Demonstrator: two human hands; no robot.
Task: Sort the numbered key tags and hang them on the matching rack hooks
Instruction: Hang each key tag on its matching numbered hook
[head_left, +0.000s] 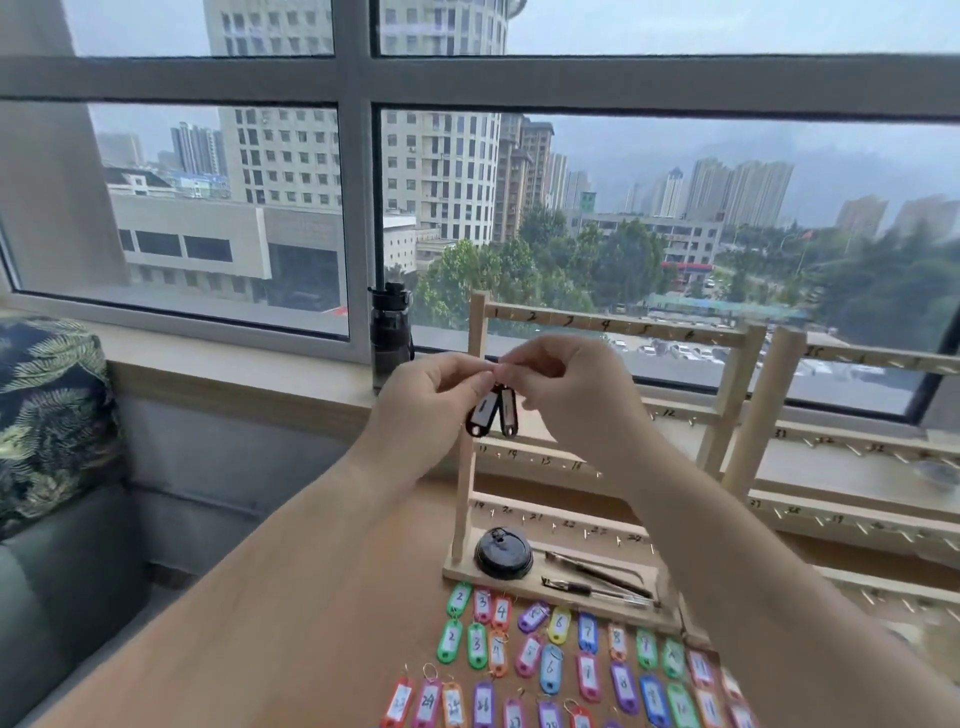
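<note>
Left hand (431, 400), right hand (566, 389) pinch black key tags (493, 411) before rack (613, 325); coloured tags (550, 670) below

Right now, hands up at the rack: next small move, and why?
Probably slip the two dark tags onto the hook by 1 on the top rail. The left hand and right hand pinch them near it, and the laid-out tags start at 2. Their own numbers are unreadable.
</note>
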